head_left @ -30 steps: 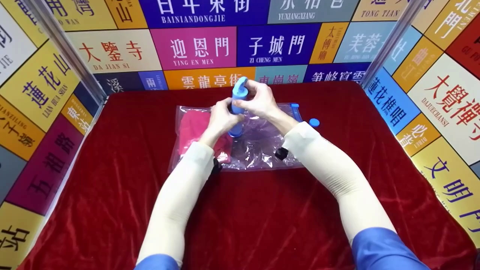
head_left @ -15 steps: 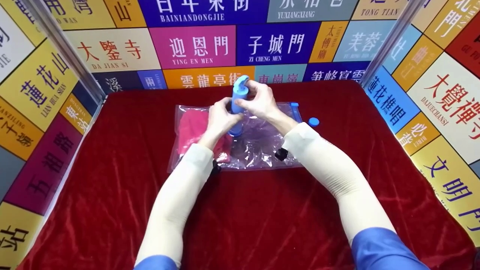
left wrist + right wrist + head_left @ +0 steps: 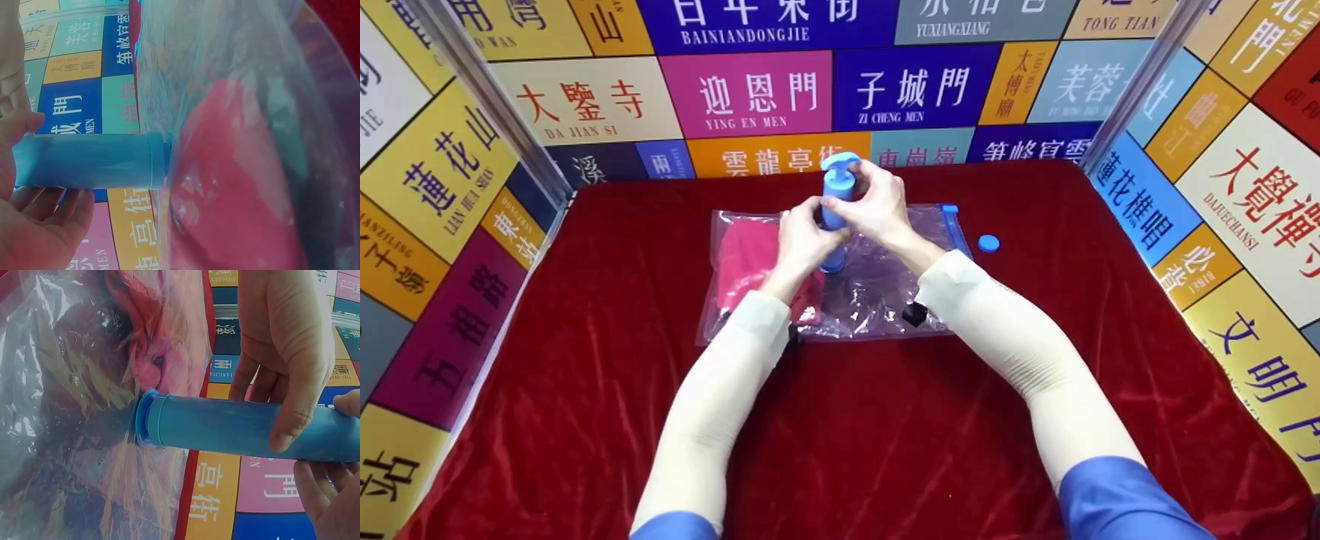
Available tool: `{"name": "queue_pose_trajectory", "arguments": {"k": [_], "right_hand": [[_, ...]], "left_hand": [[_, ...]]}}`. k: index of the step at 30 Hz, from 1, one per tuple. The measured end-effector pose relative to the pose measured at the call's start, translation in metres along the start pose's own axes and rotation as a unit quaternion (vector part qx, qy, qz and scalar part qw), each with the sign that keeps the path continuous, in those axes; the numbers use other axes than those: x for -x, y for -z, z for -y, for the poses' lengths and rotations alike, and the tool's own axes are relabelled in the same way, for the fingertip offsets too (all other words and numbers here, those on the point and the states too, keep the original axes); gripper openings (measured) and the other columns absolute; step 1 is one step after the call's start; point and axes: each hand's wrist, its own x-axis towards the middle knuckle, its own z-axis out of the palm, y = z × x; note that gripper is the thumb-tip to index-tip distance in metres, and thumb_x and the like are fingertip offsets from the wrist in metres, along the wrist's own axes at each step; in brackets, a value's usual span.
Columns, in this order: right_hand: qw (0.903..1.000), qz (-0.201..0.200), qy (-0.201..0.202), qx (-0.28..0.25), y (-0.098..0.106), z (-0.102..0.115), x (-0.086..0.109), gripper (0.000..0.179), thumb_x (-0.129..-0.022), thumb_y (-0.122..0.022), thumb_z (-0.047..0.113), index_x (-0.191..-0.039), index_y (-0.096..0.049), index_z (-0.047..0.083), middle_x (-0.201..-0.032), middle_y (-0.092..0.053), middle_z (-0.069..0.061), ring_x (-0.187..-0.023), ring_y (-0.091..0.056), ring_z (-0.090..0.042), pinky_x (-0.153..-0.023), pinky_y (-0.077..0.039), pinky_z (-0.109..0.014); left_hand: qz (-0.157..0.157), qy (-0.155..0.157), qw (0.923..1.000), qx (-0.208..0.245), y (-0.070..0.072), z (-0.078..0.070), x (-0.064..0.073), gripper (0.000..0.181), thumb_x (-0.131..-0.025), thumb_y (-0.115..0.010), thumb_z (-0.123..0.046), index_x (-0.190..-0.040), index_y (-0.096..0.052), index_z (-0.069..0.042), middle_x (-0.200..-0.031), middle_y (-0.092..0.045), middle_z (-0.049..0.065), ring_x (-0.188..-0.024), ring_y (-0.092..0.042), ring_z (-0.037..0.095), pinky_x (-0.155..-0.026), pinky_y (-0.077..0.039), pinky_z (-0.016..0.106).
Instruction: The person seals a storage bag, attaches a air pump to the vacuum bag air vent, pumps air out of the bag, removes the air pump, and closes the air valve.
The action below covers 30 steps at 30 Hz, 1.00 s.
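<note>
A blue hand pump [image 3: 838, 190] stands upright on a clear plastic storage bag [image 3: 870, 307]. My left hand [image 3: 804, 238] grips the pump's barrel around its middle. Higher up, my right hand [image 3: 879, 201] holds the barrel just under the T-shaped handle [image 3: 840, 160], fingers close beside that handle. In the right wrist view the pump's foot sits at a round blue valve [image 3: 144, 417] on the bag. Folded pink cloth [image 3: 742, 262] lies inside the bag on the left; the left wrist view shows the bag bulging over this cloth [image 3: 225, 185].
Along the bag's right edge runs a blue zip strip [image 3: 954, 231]. A round blue cap [image 3: 988, 243] lies on the red velvet cloth [image 3: 915, 442] to the right of the bag. Sign-printed panels [image 3: 757, 94] enclose the table at the back and both sides.
The pump's handle has turned from nearly end-on to broadside, showing its T shape. My right hand has shifted slightly with it; my left hand stays around the barrel.
</note>
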Motion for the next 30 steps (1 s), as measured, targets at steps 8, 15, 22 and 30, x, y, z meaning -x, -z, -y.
{"name": "queue_pose_trajectory", "arguments": {"k": [8,15,22,30], "right_hand": [[0.9984,-0.031,-0.033,0.035,-0.0023,0.0024,0.0007,0.059,-0.073,-0.103,0.044,-0.11,-0.071,0.011,-0.102,-0.084,-0.009,-0.093,-0.076,-0.024,-0.08,-0.055,-0.032],[0.9954,-0.047,-0.054,0.063,-0.0049,0.0038,-0.0001,0.064,-0.07,-0.104,0.052,-0.1,-0.062,0.013,-0.095,-0.077,-0.006,-0.096,-0.073,-0.027,-0.077,-0.049,-0.035],[0.9939,-0.048,-0.064,0.075,-0.0045,0.0057,0.0011,0.067,-0.068,-0.104,0.057,-0.099,-0.062,0.015,-0.094,-0.075,-0.005,-0.095,-0.073,-0.028,-0.077,-0.049,-0.036],[0.9972,-0.031,-0.055,0.041,0.0001,0.0002,0.0016,0.063,-0.07,-0.107,0.051,-0.1,-0.067,0.013,-0.095,-0.08,-0.008,-0.092,-0.075,-0.023,-0.08,-0.054,-0.03]], "left_hand": [[-0.015,0.006,0.9998,-0.012,-0.0014,-0.0009,0.0008,0.053,-0.083,-0.093,-0.034,-0.127,-0.079,-0.009,-0.123,-0.085,0.013,-0.117,-0.075,0.04,-0.109,-0.057,0.05],[-0.027,-0.002,0.9995,-0.017,-0.0034,0.0003,0.0023,0.055,-0.083,-0.094,-0.035,-0.13,-0.08,-0.011,-0.123,-0.085,0.012,-0.118,-0.077,0.038,-0.108,-0.059,0.048],[-0.042,-0.006,0.999,-0.013,-0.0054,0.002,0.003,0.054,-0.083,-0.097,-0.036,-0.129,-0.081,-0.011,-0.12,-0.086,0.012,-0.113,-0.079,0.036,-0.104,-0.061,0.048],[-0.036,-0.012,0.9992,-0.007,-0.0031,0.001,0.0011,0.045,-0.084,-0.094,-0.032,-0.122,-0.083,-0.01,-0.111,-0.087,0.014,-0.104,-0.081,0.034,-0.095,-0.064,0.048]]}}
